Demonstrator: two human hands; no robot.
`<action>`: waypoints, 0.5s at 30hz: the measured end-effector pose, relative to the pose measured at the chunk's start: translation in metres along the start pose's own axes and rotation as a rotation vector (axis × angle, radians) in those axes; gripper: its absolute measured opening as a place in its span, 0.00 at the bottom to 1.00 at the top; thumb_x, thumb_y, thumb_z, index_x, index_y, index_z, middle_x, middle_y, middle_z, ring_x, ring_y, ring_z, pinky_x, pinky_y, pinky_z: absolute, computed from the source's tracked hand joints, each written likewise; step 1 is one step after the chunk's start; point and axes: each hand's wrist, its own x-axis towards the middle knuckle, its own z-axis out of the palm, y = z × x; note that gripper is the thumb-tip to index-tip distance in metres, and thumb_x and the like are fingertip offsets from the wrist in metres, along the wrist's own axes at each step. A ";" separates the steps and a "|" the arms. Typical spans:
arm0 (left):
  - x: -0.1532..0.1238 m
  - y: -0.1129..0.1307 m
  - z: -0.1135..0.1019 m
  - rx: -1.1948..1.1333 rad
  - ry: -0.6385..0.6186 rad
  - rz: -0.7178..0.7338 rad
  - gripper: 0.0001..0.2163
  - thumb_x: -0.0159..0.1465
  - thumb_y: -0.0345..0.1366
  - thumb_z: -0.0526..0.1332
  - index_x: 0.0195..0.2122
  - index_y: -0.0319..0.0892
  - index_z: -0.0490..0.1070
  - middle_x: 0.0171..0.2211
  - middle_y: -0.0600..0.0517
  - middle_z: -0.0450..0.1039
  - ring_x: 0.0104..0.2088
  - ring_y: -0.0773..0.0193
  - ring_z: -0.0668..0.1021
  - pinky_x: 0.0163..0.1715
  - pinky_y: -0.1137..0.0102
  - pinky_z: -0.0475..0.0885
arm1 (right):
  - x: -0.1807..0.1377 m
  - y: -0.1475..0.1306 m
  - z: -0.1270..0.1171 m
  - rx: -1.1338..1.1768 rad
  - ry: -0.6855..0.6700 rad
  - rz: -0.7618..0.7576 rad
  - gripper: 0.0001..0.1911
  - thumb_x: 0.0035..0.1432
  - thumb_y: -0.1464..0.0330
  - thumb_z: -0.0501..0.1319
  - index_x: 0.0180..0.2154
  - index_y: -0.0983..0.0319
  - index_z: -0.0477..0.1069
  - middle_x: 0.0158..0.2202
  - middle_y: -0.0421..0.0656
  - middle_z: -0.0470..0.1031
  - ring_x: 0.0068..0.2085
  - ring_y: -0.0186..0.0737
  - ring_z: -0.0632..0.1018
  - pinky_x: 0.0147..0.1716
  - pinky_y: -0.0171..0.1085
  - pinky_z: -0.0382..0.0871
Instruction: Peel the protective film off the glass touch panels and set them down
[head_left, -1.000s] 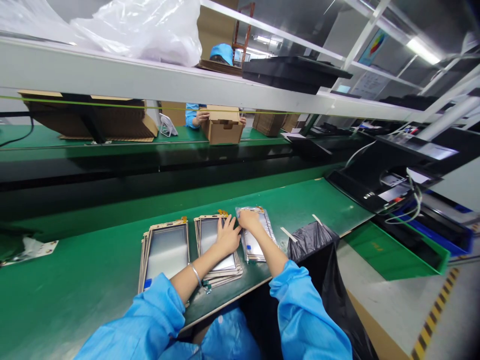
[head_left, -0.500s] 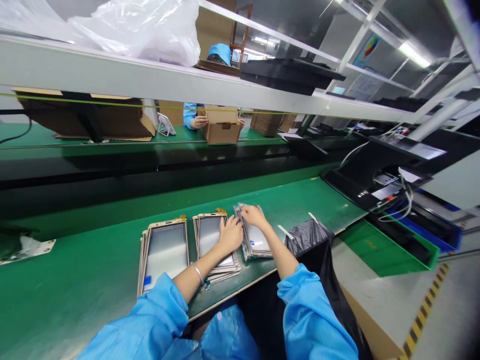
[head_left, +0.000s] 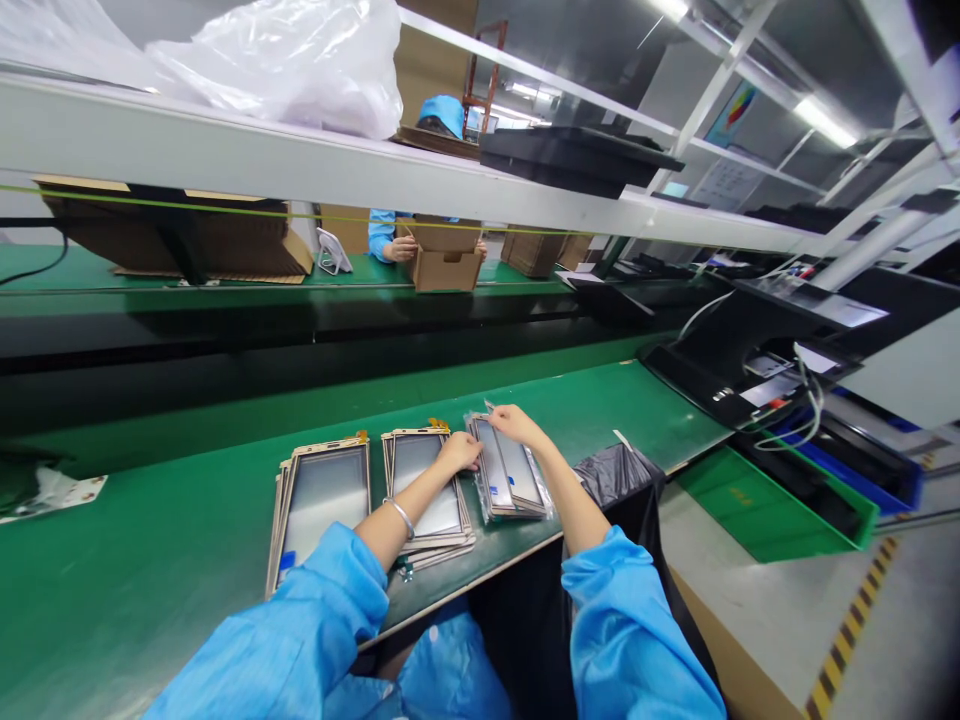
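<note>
Three stacks of framed flat screen panels lie in a row on the green bench. The right stack (head_left: 495, 470) sits partly on clear plastic film, and its top panel (head_left: 526, 476) is shifted right of the one below. My right hand (head_left: 514, 422) is closed in a pinch at that panel's top edge. At the left edge of the same stack, my left hand (head_left: 459, 455) has its fingers drawn together; what they pinch is hidden. My left forearm crosses over the middle stack (head_left: 424, 485). The left stack (head_left: 324, 505) has a blue tab near its bottom corner.
A black bag (head_left: 616, 472) is taped at the bench's front edge. Green (head_left: 780, 515) and blue bins stand on the right beside a black monitor stand (head_left: 739, 365). Across the bench, a co-worker's hand (head_left: 403, 248) holds a cardboard box (head_left: 447, 270). A white shelf (head_left: 315, 165) spans above.
My left hand has gone from spread fingers to fingers drawn together. The right stack's top panel has slid right, exposing the one beneath. The co-worker's box has tilted, its flap rising.
</note>
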 end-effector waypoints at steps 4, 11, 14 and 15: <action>-0.008 0.004 0.000 -0.177 0.081 0.078 0.16 0.65 0.38 0.59 0.52 0.40 0.66 0.53 0.45 0.67 0.48 0.55 0.73 0.46 0.54 0.71 | -0.004 -0.001 -0.004 0.090 0.050 -0.007 0.15 0.64 0.63 0.59 0.27 0.66 0.67 0.25 0.36 0.67 0.25 0.32 0.71 0.26 0.32 0.67; -0.053 0.029 0.015 -0.667 0.015 0.256 0.21 0.65 0.43 0.57 0.58 0.44 0.61 0.61 0.43 0.58 0.57 0.49 0.67 0.51 0.49 0.67 | -0.022 -0.039 -0.018 0.291 0.201 -0.067 0.18 0.58 0.66 0.59 0.19 0.63 0.59 0.18 0.33 0.59 0.21 0.30 0.64 0.22 0.30 0.58; -0.080 0.030 0.015 -0.908 -0.038 0.262 0.22 0.62 0.39 0.60 0.57 0.50 0.61 0.60 0.48 0.62 0.57 0.51 0.67 0.48 0.56 0.71 | -0.027 -0.073 -0.017 0.405 0.195 -0.120 0.16 0.58 0.65 0.53 0.20 0.61 0.59 0.16 0.34 0.60 0.20 0.31 0.65 0.20 0.30 0.58; -0.088 0.028 0.012 -0.986 -0.043 0.259 0.21 0.61 0.35 0.61 0.56 0.51 0.62 0.57 0.50 0.65 0.56 0.53 0.69 0.47 0.59 0.72 | -0.029 -0.086 -0.016 0.440 0.166 -0.142 0.15 0.58 0.64 0.51 0.21 0.62 0.61 0.17 0.35 0.62 0.19 0.32 0.66 0.19 0.30 0.59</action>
